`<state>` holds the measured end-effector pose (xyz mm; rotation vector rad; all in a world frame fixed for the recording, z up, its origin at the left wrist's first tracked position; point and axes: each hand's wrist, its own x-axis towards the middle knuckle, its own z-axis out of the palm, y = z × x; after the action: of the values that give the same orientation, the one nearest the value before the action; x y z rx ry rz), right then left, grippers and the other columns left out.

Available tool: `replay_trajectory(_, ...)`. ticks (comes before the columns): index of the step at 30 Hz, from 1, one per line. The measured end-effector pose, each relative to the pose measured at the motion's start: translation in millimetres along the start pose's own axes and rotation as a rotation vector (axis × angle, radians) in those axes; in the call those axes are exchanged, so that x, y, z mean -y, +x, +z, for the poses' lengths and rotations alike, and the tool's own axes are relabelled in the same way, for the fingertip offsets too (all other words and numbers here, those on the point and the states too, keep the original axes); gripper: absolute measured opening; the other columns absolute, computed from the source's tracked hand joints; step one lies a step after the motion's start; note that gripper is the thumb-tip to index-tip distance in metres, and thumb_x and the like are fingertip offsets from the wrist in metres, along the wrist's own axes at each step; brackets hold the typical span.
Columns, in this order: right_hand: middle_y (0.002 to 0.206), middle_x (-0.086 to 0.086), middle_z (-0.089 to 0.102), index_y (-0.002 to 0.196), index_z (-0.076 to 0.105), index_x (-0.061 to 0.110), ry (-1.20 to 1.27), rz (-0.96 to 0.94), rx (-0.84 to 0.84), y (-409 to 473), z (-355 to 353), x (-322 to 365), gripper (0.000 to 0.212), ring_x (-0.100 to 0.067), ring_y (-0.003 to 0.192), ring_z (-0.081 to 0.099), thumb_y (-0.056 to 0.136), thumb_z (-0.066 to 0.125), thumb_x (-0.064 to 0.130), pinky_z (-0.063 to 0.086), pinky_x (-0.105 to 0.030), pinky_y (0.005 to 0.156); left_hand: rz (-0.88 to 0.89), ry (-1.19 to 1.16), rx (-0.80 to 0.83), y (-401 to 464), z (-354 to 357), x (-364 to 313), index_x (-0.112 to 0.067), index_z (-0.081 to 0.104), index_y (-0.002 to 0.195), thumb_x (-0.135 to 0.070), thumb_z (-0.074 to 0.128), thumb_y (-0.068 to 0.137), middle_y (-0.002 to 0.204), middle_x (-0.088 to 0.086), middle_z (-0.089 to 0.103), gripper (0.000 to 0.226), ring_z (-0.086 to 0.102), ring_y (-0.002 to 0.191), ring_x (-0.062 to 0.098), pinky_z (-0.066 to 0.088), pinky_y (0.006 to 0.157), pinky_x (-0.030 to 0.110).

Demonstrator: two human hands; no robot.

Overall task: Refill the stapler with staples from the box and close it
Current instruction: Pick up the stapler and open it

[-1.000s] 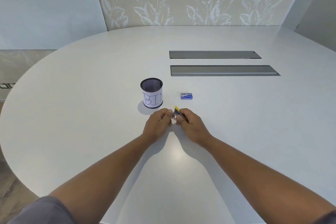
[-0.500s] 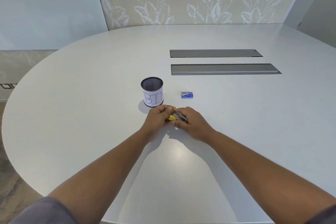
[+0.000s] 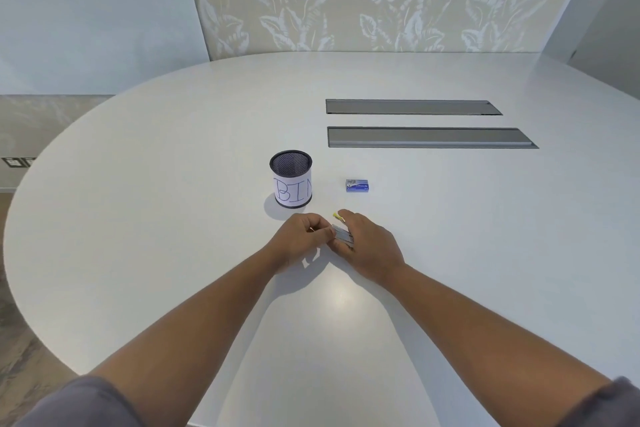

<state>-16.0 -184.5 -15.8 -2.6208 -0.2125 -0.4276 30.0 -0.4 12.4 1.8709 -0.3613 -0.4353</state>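
A small stapler (image 3: 341,233) with a grey metal body and a yellow tip lies between both hands near the middle of the white table (image 3: 156,218). My right hand (image 3: 367,244) cups it from the right, with the yellow tip poking out past the fingers. My left hand (image 3: 301,236) pinches its near-left end with fingers curled. Most of the stapler is hidden by the hands, and I cannot tell whether it is open. A small blue staple box (image 3: 357,185) lies closed on the table beyond my right hand.
A black mesh cup (image 3: 291,178) with a paper label reading "BIN" stands just beyond my left hand. Two long grey cable hatches (image 3: 429,138) are set into the table further back right. A patterned wall stands behind the table.
The stapler has been turned from tilted upward to lying flatter, its grey metal side now showing. Both hands stayed in the same place, holding it.
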Motion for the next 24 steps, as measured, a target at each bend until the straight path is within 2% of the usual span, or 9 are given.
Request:
replay_trajectory(5, 0.119, 0.003, 0.069, 0.134, 0.055, 0.025, -0.055, -0.004, -0.002, 0.6, -0.4, -0.1, 0.052, -0.022, 0.103, 0.066, 0.096, 0.052, 0.06, 0.051, -0.035, 0.075, -0.019, -0.016, 0.01, 0.2, 3.7, -2.1, -0.006, 0.067, 0.079, -0.017, 0.066, 0.093, 0.067, 0.009, 0.063, 0.018, 0.047, 0.051, 0.021, 0.04, 0.045, 0.023)
replay_trajectory(7, 0.107, 0.004, 0.069, 0.122, 0.059, 0.024, -0.08, -0.027, -0.004, 0.4, -0.9, 0.0, 0.044, -0.023, 0.094, 0.066, 0.098, 0.049, 0.059, 0.05, -0.036, 0.068, -0.015, -0.022, 0.01, -0.3, 3.2, -2.7, -0.007, 0.068, 0.078, -0.018, 0.066, 0.092, 0.068, 0.011, 0.063, 0.018, 0.047, 0.051, 0.022, 0.039, 0.046, 0.024)
replay_trajectory(10, 0.086, 0.004, 0.064, 0.097, 0.057, 0.021, -0.1, -0.065, -0.004, 0.4, -0.1, 0.3, 0.034, -0.027, 0.077, 0.062, 0.102, 0.046, 0.053, 0.043, -0.035, 0.056, -0.012, -0.027, 0.001, -0.9, 3.0, -2.4, -0.005, 0.068, 0.077, -0.021, 0.068, 0.091, 0.064, 0.008, 0.061, 0.022, 0.047, 0.051, 0.022, 0.038, 0.046, 0.024)
replay_trajectory(12, 0.087, 0.003, 0.065, 0.097, 0.057, 0.02, -0.084, -0.061, -0.01, -0.2, -0.3, 0.7, 0.034, -0.026, 0.077, 0.062, 0.102, 0.046, 0.052, 0.044, -0.035, 0.057, -0.005, -0.03, -0.011, -1.1, 4.0, -2.0, -0.002, 0.069, 0.08, -0.023, 0.069, 0.091, 0.064, 0.008, 0.062, 0.024, 0.047, 0.051, 0.022, 0.038, 0.046, 0.024)
replay_trajectory(16, 0.1, 0.002, 0.069, 0.115, 0.06, 0.02, -0.049, -0.041, -0.027, 0.4, -1.5, 1.1, 0.039, -0.025, 0.085, 0.064, 0.101, 0.048, 0.054, 0.046, -0.035, 0.063, -0.002, -0.054, -0.026, -2.1, 4.3, -1.3, -0.003, 0.069, 0.079, -0.023, 0.07, 0.091, 0.063, 0.009, 0.062, 0.023, 0.047, 0.047, 0.02, 0.038, 0.044, 0.023)
replay_trajectory(19, 0.089, 0.003, 0.066, 0.099, 0.058, 0.021, -0.057, -0.048, 0.01, 0.2, -1.0, 0.7, 0.033, -0.026, 0.079, 0.062, 0.102, 0.048, 0.052, 0.041, -0.035, 0.058, 0.006, -0.03, -0.042, -2.6, 5.5, -1.8, -0.007, 0.07, 0.077, -0.024, 0.071, 0.09, 0.061, 0.008, 0.062, 0.022, 0.047, 0.045, 0.018, 0.038, 0.043, 0.022)
replay_trajectory(22, 0.086, 0.003, 0.066, 0.096, 0.058, 0.019, -0.047, -0.025, 0.027, 0.2, -1.7, 0.3, 0.035, -0.024, 0.076, 0.059, 0.102, 0.048, 0.053, 0.047, -0.038, 0.06, 0.015, -0.011, -0.056, -3.1, 6.1, -1.1, -0.008, 0.07, 0.076, -0.025, 0.071, 0.089, 0.061, 0.007, 0.063, 0.021, 0.047, 0.045, 0.017, 0.037, 0.042, 0.021)
replay_trajectory(24, 0.081, 0.006, 0.062, 0.091, 0.055, 0.02, -0.041, -0.016, 0.034, 0.3, -1.9, 1.0, 0.037, -0.021, 0.072, 0.054, 0.102, 0.046, 0.054, 0.045, -0.036, 0.059, 0.025, -0.003, -0.058, -4.0, 5.8, 0.1, -0.008, 0.071, 0.077, -0.025, 0.071, 0.089, 0.061, 0.005, 0.063, 0.021, 0.047, 0.046, 0.018, 0.037, 0.043, 0.02)
